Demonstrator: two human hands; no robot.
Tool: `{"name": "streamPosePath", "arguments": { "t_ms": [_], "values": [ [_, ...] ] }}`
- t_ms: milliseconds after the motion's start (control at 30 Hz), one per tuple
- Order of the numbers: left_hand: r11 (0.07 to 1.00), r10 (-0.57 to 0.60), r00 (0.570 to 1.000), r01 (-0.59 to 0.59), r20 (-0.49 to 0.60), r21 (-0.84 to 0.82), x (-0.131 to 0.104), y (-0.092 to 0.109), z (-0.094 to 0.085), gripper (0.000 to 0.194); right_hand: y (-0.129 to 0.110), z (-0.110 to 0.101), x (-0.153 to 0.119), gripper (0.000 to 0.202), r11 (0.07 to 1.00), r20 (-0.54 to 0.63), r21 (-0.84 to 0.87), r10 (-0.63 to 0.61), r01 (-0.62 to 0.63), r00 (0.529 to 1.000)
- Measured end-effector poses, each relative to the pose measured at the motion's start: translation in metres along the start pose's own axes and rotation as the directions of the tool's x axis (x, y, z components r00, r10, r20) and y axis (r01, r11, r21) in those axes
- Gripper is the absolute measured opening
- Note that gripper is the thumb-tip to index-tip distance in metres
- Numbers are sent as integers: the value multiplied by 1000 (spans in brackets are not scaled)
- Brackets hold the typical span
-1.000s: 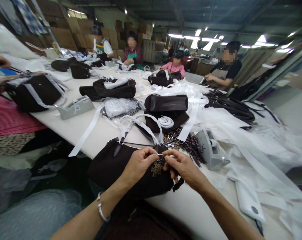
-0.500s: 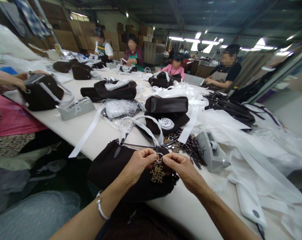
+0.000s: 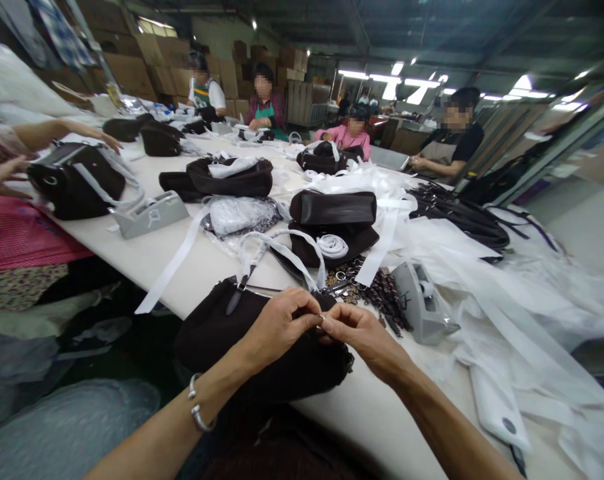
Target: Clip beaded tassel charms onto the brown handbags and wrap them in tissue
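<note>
A dark brown handbag (image 3: 217, 333) with white-wrapped handles (image 3: 255, 250) lies at the near table edge, beneath my hands. Over its right part, my left hand (image 3: 287, 323) and my right hand (image 3: 349, 327) meet fingertip to fingertip, both pinching a small metal ring (image 3: 322, 318) that is mostly hidden by the fingers. The leopard-print charm is not visible now. Just behind my right hand lies a pile of dark and leopard-print charms (image 3: 382, 293) with metal rings.
A grey tape dispenser (image 3: 422, 303) and a white device (image 3: 499, 407) are on the right. Another dispenser (image 3: 149, 213) stands left, near a co-worker's hands (image 3: 7, 173) and a dark bag (image 3: 77, 180). More bags (image 3: 332, 210) and white wrapping (image 3: 447, 247) lie beyond; several people work behind.
My hands have closed in around the ring, and the leopard-print charm has gone from sight. On the left, the co-worker's hands have let go of the dark bag.
</note>
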State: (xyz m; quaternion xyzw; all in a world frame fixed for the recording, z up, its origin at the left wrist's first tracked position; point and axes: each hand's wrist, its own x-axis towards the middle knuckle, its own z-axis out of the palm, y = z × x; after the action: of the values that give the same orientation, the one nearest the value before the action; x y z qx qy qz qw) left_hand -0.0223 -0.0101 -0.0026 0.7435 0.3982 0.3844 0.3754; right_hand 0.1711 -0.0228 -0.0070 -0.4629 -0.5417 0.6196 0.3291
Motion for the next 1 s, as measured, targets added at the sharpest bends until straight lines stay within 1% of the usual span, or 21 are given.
{"name": "streamPosePath", "arguments": {
  "t_ms": [67, 133, 233, 333, 433, 500, 600, 667, 733, 800, 900, 933, 967, 1000],
  "values": [
    [996, 78, 997, -78, -12, 33, 2, 3, -3, 5, 1, 0, 0, 30, 995, 15, 99, -31, 29, 999],
    [991, 132, 991, -131, -28, 36, 4, 6, -5, 4, 0, 0, 0, 30, 972, 25, 231, -38, 31, 999],
    [975, 216, 976, -213, -41, 66, 6, 7, -7, 5, -3, 0, 0, 33, 930, 109, 365, 2, -42, 994],
    [940, 320, 947, -313, -32, 135, 7, 2, -7, 9, -6, -1, -1, 28, 901, 195, 412, 58, -136, 979],
    [921, 360, 933, -350, -29, 171, 7, -7, -4, 12, -8, 0, -2, 26, 871, 220, 443, 123, -212, 968],
    [925, 349, 937, -342, -19, 166, 7, -14, -1, 14, -8, 3, -3, 27, 854, 203, 463, 157, -236, 966],
    [941, 315, 949, -315, 15, 123, 7, -20, 2, 14, -3, 6, 0, 29, 864, 115, 442, 213, -242, 970],
    [965, 249, 967, -252, 49, 68, 8, -23, 2, 15, 1, 6, 3, 30, 886, 40, 398, 242, -237, 969],
    [985, 173, 982, -173, 74, 4, 7, -24, 2, 17, 4, 4, 7, 30, 896, -7, 374, 261, -239, 965],
    [988, 150, 985, -147, 89, -39, 7, -25, 2, 19, 6, 1, 10, 31, 888, -7, 382, 280, -256, 960],
    [984, 180, 979, -178, 91, -33, 8, -25, 1, 15, 7, -2, 14, 32, 881, 65, 369, 293, -296, 954],
    [986, 166, 983, -165, 78, -23, 10, -25, 1, 12, 6, -3, 15, 33, 893, 82, 342, 283, -293, 956],
    [992, 126, 990, -126, 64, -15, 11, -24, 0, 10, 6, -4, 16, 35, 914, 80, 301, 260, -272, 962],
    [998, 59, 997, -58, 58, -20, 14, -23, -1, 9, 5, -5, 16, 36, 941, 59, 246, 226, -234, 972]
  ]
}}
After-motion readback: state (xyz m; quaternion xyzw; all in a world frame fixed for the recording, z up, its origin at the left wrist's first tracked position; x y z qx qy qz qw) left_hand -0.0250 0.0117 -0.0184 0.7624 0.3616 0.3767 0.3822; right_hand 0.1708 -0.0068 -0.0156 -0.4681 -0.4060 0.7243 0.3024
